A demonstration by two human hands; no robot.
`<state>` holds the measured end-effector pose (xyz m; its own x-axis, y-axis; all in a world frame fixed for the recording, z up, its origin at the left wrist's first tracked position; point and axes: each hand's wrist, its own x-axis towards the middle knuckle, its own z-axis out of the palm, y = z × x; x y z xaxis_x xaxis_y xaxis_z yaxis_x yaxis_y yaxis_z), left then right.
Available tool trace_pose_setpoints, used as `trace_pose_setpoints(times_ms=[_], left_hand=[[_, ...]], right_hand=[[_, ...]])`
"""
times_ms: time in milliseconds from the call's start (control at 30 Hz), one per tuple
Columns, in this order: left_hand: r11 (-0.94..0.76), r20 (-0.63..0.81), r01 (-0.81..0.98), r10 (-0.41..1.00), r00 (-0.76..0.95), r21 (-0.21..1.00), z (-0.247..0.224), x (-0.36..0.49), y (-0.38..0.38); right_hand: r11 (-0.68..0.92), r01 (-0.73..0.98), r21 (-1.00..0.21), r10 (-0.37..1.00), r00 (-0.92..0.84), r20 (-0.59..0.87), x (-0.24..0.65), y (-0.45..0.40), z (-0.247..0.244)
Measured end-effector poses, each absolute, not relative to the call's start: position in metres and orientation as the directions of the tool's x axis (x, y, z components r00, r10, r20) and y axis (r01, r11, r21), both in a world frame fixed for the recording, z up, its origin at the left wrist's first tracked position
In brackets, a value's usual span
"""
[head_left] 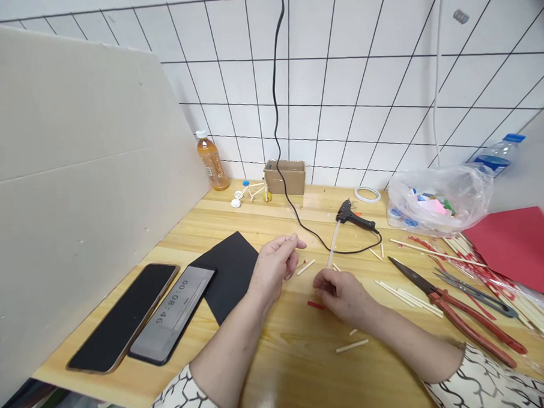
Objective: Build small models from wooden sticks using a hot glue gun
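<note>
My left hand (277,264) is over the middle of the wooden table, thumb and fingers pressed together; what they hold, if anything, is too small to make out. To its right, my right hand (341,294) is low over the table with its fingers curled, their tips partly hidden. A small red strip (315,305) lies by its fingertips. Just beyond that hand, a translucent glue stick (334,244) runs up to the black glue gun (356,215). Short pale sticks (306,267) lie between and around the hands.
Two phones (124,319) and black card (232,272) lie left. Red-handled shears (457,313), scissors (478,292), stick bundles and red paper (521,247) lie right. Behind are an orange bottle (212,163), stick model (252,193), cardboard box (286,178), tape roll (367,194) and plastic bag (438,203).
</note>
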<state>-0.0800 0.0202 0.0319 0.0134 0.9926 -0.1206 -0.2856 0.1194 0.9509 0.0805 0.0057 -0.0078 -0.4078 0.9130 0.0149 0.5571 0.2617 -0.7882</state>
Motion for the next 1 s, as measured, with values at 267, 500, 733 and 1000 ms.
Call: trace_pose_setpoints(times_ms=[267, 500, 733, 1000], left_hand=[[0.199, -0.175, -0.351, 0.979, 0.101, 0.915, 0.031, -0.079, 0.021], [0.240, -0.205, -0.383, 0.970, 0.131, 0.892, 0.032, -0.078, 0.021], [0.253, -0.203, -0.434, 0.966, 0.160, 0.865, 0.033, -0.080, 0.023], [0.249, -0.188, -0.458, 0.966, 0.175, 0.853, 0.033, -0.081, 0.023]], right_hand=[[0.178, 0.483, -0.857, 0.955, -0.293, 0.034, 0.073, 0.022, 0.001], [0.245, 0.453, -0.857, 0.917, -0.396, 0.053, 0.053, 0.037, -0.002], [0.154, 0.292, -0.944, 0.908, -0.419, 0.019, 0.044, 0.042, -0.006], [0.125, 0.102, -0.987, 0.885, -0.462, 0.065, 0.031, 0.042, -0.003]])
